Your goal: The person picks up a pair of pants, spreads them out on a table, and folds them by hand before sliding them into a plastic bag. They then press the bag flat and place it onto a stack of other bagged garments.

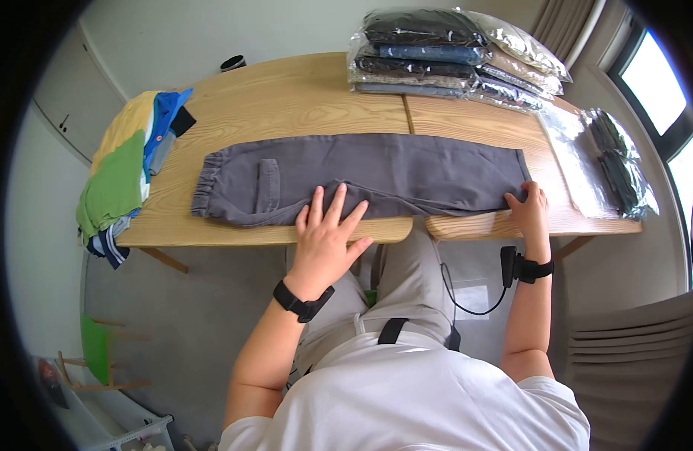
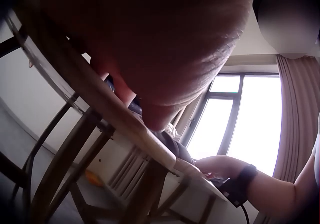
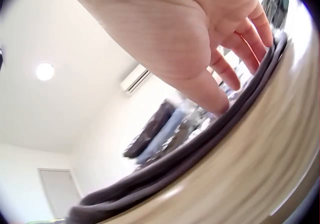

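In the head view, your left hand is spread over the near edge of the grey trousers, its fingertips on the cloth and its thumb out to the side. The trousers lie flat across the desk, under and ahead of your hands, with the gathered end to the left of your left hand. Your right hand touches the corner of the other end, fingers loosely bent and apart from the thumb. Beyond it stands a pile of bagged clothes; to its right are clear plastic and dark packets. Well left of your left hand lie colourful clothes.

In the left wrist view, your left hand is dark and close, above the desk's edge; its fingertips are hard to make out. Your right hand shows farther along that edge.

In the right wrist view, your right hand's fingers are relaxed and parted, thumb and fingertips on the layered cloth.
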`<act>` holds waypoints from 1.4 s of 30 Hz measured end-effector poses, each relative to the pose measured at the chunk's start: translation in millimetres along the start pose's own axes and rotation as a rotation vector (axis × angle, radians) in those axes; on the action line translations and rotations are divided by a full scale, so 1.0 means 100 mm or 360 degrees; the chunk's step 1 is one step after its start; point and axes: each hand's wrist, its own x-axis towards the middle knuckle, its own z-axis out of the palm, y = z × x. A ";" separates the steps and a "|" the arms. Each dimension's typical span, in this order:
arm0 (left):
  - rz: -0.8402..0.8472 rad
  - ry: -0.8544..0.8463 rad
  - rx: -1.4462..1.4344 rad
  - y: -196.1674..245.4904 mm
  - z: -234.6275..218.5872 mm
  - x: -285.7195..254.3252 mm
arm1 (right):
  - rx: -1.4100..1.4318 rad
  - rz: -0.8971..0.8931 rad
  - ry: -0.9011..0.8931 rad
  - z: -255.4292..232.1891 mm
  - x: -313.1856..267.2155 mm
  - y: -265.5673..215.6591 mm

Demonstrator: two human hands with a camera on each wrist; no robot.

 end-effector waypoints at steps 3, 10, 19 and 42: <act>0.0006 0.0010 -0.0027 0.01 -0.01 0.00 | -0.0050 0.0148 -0.0043 -0.13 0.10 0.19; 0.0014 0.0068 -0.0023 0.01 -0.01 0.01 | -0.0006 0.0475 -0.0244 -0.07 0.43 0.41; 0.0012 0.0000 -0.0054 0.01 -0.01 0.01 | 0.2154 0.0913 -0.0163 -0.14 0.37 0.41; -0.0024 0.0079 -0.0099 0.00 0.00 -0.01 | 0.1087 0.0286 -0.0201 -0.25 -0.14 -1.78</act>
